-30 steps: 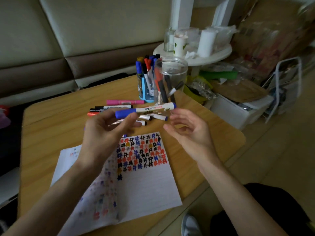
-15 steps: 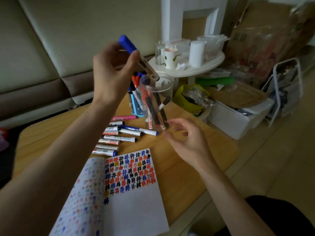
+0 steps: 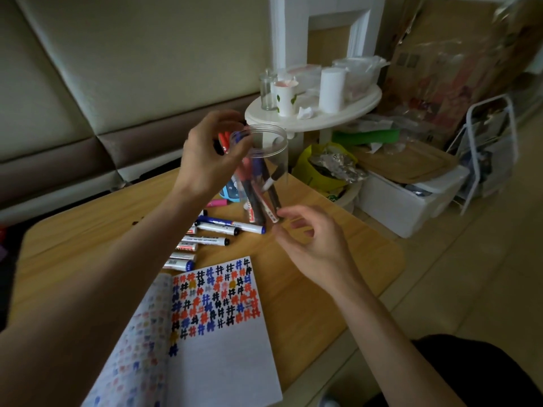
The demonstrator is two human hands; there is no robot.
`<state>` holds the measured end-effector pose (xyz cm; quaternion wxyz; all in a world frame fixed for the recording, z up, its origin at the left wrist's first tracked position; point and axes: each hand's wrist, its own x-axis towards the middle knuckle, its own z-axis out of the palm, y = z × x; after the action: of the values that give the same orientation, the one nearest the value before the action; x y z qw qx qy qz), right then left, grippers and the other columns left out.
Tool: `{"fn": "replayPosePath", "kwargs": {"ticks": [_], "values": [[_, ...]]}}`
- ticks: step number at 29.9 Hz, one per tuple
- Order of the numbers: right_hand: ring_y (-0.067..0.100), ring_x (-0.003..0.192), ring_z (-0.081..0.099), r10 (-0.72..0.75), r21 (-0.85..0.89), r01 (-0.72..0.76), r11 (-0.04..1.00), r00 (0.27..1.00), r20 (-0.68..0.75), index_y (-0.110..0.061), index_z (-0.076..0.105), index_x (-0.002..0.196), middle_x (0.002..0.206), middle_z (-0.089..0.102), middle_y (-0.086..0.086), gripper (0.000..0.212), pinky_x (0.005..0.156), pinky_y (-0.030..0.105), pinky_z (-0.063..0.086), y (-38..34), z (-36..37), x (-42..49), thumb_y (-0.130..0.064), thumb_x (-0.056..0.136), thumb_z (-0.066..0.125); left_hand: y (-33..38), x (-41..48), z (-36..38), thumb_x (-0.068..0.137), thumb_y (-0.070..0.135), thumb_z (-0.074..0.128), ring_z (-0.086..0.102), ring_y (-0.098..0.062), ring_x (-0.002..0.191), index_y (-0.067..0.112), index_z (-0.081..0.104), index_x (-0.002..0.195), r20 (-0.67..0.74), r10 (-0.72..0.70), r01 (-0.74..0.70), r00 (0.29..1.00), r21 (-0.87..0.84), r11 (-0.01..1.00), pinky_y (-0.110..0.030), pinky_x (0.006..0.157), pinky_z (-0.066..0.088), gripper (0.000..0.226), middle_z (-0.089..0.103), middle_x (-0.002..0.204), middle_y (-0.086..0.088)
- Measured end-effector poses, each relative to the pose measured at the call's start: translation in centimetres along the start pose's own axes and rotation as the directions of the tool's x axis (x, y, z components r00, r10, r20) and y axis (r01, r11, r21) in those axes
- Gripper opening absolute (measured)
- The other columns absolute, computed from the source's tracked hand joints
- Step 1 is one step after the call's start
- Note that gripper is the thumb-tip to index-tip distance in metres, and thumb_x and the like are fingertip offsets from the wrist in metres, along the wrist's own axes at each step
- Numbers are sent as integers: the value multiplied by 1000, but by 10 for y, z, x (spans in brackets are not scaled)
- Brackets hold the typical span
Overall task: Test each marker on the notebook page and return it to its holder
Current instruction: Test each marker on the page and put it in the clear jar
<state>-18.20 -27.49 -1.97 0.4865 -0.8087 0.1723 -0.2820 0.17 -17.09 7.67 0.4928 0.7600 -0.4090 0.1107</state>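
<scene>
Dim room: padded sofa back behind wooden table; white round side table, possibly cardboard beyond.

Your left hand hides most of the blue holder; the marker at the jar rim is blurred, so its grip is unclear. Your notebook runs off the bottom edge

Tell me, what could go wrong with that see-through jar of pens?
The left hand holds the blue marker at the rim of the tall clear jar; a bump there might tip it and spill the markers, since the right hand hovers near its base without gripping it. The loose markers on the table are round and might roll off.
</scene>
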Motion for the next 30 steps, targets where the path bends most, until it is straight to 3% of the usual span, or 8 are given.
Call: {"fn": "replayPosePath", "kwargs": {"ticks": [4,8,11,15,19,20,24,30], "values": [[-2,103,60,-15,-2,15,1000,1000,-2,-30,72,113,113,66,-17,25,76,4,45,-1,9,0,-27,89,79,-10,-42,-30,95,29,71,59,1,119,26,58,135,-18,-55,55,998,17,998,-25,101,49,43,64,126,14],[1,100,62,-7,-8,8,1000,999,39,-29,73,113,112,67,-17,25,75,7,47,-3,21,0,-26,89,79,-38,-115,-68,94,26,69,65,-2,111,28,59,133,116,-147,139,982,71,988,-34,93,58,41,66,120,12],[3,100,63,-17,-31,20,999,997,70,-29,74,111,112,68,-15,23,77,15,51,-3,34,-1,-27,89,80,-60,-159,-87,92,21,70,68,-4,101,29,62,128,108,-227,214,968,121,969,-41,88,60,38,70,112,12],[1,101,63,-14,-77,26,997,988,152,-31,73,111,114,69,-16,24,77,14,49,-5,57,-2,-29,88,81,-70,-181,-99,92,11,70,67,-1,103,30,64,126,58,-234,225,971,130,966,-38,86,57,40,72,110,16],[1,101,65,-52,-92,73,993,976,210,-31,73,112,113,69,-17,26,84,25,57,-12,88,-3,-30,87,82,-72,-197,-102,89,16,74,61,11,94,30,64,127,61,-217,198,974,226,954,-7,78,46,42,66,111,21],[0,101,65,-58,-107,84,991,971,231,-31,73,111,112,69,-18,26,85,26,58,-14,97,-3,-31,87,83,-74,-201,-102,88,17,75,60,9,95,30,64,127,78,-197,171,977,261,950,-7,79,46,42,66,114,17],[-2,98,64,-106,-190,168,967,949,298,-33,74,99,101,70,-21,19,88,28,55,-20,127,-4,-33,83,85,-92,-216,-105,96,31,64,61,-15,119,31,60,133,183,-105,43,978,317,948,-38,95,53,37,61,132,9],[9,94,62,-160,-336,242,910,954,254,-29,73,92,95,65,-15,23,84,39,57,-23,148,-5,-45,80,84,-104,-224,-115,99,42,59,60,-14,113,23,64,125,185,-73,12,980,313,950,-34,97,48,33,62,121,8]]}}
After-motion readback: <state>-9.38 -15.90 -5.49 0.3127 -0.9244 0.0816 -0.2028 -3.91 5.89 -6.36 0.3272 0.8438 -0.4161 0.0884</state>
